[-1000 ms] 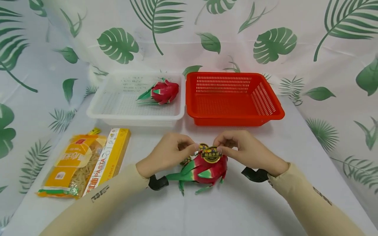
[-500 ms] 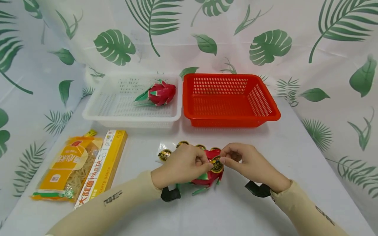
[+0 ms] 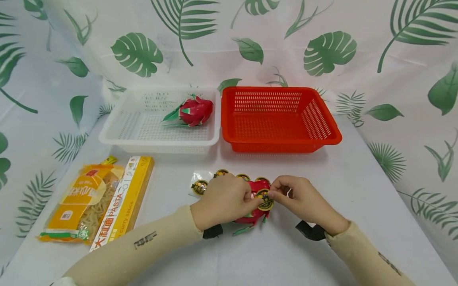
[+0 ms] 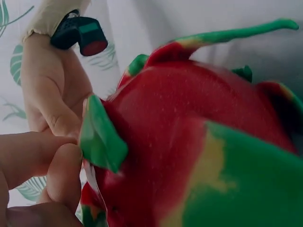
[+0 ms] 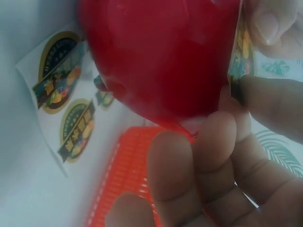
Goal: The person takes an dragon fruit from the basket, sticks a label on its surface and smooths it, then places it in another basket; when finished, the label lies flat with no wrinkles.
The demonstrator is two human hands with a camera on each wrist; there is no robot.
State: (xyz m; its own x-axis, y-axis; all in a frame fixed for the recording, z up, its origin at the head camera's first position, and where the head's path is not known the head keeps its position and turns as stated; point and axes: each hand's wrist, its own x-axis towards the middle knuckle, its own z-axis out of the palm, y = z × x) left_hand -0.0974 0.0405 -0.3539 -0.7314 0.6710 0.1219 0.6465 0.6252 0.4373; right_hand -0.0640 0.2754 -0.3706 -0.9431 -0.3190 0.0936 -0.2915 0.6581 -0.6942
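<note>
A red dragon fruit [image 3: 255,214] with green-tipped scales lies on the table, partly hidden by my left hand [image 3: 225,201]. Against its right end stands a round black-and-gold sticker [image 3: 265,200]. My right hand [image 3: 302,200] pinches the sticker's right edge between thumb and forefinger. At the opposite edge, my left thumb and forefinger pinch it too. In the left wrist view those fingertips meet beside a green scale [image 4: 102,137]. The right wrist view shows the sticker [image 5: 241,52] edge-on beside the fruit's smooth red skin [image 5: 165,56]. Behind the fruit lies a sheet of matching stickers [image 3: 200,176].
A white basket [image 3: 161,142] at the back left holds another dragon fruit [image 3: 196,111]. Beside it stands a red basket [image 3: 282,146]. To the left lie a pasta bag [image 3: 78,202] and a yellow-and-white pasta box [image 3: 125,198]. Leaf-patterned cloth [image 3: 279,55] rises behind.
Both hands have come lower with the sticker, from above the fruit to its right end. My left hand has shifted right, uncovering more of the sticker sheet. The baskets and packages stay in place.
</note>
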